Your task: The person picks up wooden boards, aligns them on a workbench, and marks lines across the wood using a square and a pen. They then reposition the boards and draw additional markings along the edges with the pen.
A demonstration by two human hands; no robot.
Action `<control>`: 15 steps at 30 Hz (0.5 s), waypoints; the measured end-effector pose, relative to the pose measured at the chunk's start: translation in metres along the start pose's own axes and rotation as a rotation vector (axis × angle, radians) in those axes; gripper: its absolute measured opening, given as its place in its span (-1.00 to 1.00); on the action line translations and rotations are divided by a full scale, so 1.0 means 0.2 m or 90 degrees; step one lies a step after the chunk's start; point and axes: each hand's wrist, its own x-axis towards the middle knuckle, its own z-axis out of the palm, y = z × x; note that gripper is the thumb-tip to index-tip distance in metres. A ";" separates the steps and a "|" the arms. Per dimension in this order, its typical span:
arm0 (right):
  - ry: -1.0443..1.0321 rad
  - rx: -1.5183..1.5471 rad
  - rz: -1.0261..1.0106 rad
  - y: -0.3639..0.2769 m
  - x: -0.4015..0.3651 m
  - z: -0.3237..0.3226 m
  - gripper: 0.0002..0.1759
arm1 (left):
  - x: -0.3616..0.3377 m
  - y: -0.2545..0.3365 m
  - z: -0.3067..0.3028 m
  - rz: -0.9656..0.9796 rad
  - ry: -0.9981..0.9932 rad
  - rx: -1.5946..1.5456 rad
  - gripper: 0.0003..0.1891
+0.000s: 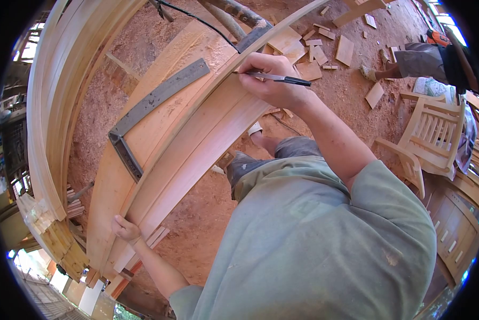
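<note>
My right hand grips a pen with its tip against a thin curved wooden strip that lies on a wide wooden board. My left hand presses down on the near end of the strip and the board's edge. A metal carpenter's square rests on the board to the left of the strip. A second curved plank lies under the strip on the right side.
Tall curved wooden pieces stand at the left. Wood offcuts are scattered on the sawdust floor. A wooden chair stands at the right, and another person crouches at the upper right.
</note>
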 end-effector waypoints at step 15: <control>-0.009 -0.004 -0.013 0.01 0.01 0.00 -0.90 | 0.00 0.00 0.00 0.005 0.018 0.018 -0.59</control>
